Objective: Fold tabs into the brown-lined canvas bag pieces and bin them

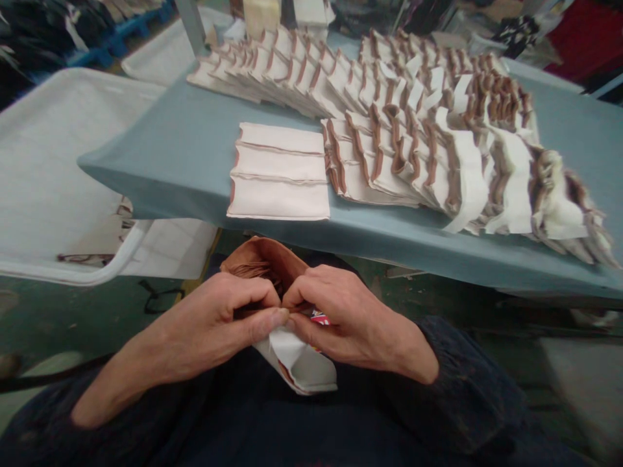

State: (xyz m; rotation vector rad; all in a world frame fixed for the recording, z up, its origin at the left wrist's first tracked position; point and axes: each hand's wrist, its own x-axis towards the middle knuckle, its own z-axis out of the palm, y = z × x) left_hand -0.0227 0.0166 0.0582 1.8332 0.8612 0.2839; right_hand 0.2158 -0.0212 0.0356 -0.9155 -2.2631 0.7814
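Both my hands meet over my lap, below the table's front edge, pinching a folded brown-and-white piece of leather-like material (311, 371). My left hand (214, 321) grips it between thumb and bent forefinger. Close against it, my right hand (341, 318) pinches the same spot, thumbtips nearly touching. The brown side curves up beyond my fingers, with thin brown layers inside it. The white side curls towards me below my thumbs. A small red and white printed bit (320, 318) shows beside my right thumb. My fingertips are partly hidden.
A blue-grey covered table (185, 149) stands ahead. On it lie a flat white panel with brown edges (280, 172) and overlapping rows of similar pieces (389, 155), some with white strips (467, 168). To the left is a white plastic tub (63, 162).
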